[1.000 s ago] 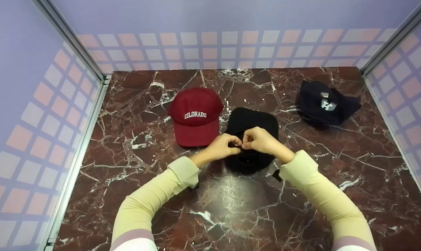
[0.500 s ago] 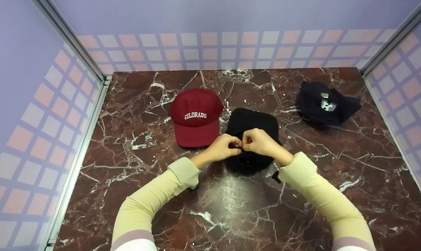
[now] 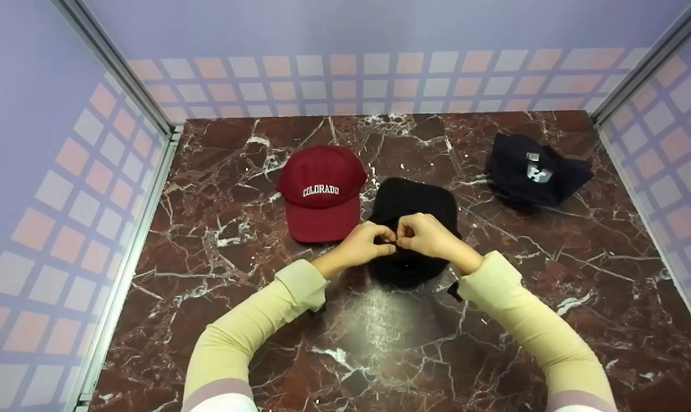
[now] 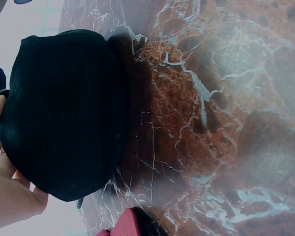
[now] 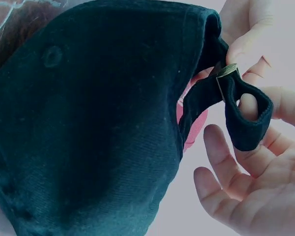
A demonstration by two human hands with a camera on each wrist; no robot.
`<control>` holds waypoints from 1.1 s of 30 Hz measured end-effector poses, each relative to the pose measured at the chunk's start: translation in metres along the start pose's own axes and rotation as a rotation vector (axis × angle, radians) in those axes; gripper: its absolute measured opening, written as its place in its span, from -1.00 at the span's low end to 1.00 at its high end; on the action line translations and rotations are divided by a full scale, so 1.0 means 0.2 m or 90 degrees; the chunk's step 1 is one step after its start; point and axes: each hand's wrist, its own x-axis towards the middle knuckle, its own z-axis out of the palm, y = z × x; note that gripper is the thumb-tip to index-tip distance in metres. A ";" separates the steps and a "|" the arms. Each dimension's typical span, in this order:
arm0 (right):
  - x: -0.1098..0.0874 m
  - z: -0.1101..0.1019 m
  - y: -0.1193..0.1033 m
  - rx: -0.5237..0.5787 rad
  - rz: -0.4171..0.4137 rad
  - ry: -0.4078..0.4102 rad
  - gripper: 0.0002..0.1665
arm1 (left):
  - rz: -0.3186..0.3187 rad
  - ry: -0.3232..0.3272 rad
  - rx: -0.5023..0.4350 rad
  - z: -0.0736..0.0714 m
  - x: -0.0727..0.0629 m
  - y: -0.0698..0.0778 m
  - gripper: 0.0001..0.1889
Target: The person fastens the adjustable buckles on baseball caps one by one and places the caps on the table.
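Observation:
A black baseball cap (image 3: 417,197) rests on the marble table in front of me, its back strap towards my hands. My left hand (image 3: 359,243) pinches the strap at its metal buckle (image 5: 228,70), seen in the right wrist view. My right hand (image 3: 431,236) holds the looped strap (image 5: 249,128) between thumb and finger, one fingertip showing inside the loop; its other fingers are spread beside it. In the left wrist view the cap's crown (image 4: 68,113) fills the left side and hides most of the strap.
Left of the black cap lies a red cap (image 3: 321,191) lettered COLORADO. A dark navy cap (image 3: 537,171) with a light emblem sits at the back right. Tiled purple panels (image 3: 374,34) wall the table's back and sides.
The right hand has shifted very slightly towards me at the strap. Both hands keep hold of it, and the caps stay in place.

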 end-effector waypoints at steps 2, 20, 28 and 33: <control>0.00 0.00 0.00 0.008 -0.010 0.001 -0.91 | -0.001 -0.002 -0.007 0.00 0.00 0.00 -0.83; 0.00 0.02 0.00 0.095 -0.002 -0.006 -0.94 | 0.030 0.004 -0.001 -0.01 -0.02 -0.02 -0.82; -0.01 0.04 0.00 0.074 -0.010 0.021 -0.92 | 0.042 0.000 0.009 -0.01 -0.02 -0.02 -0.81; -0.02 0.04 0.00 0.046 -0.023 0.037 -0.90 | 0.039 0.002 0.006 -0.01 -0.02 -0.03 -0.79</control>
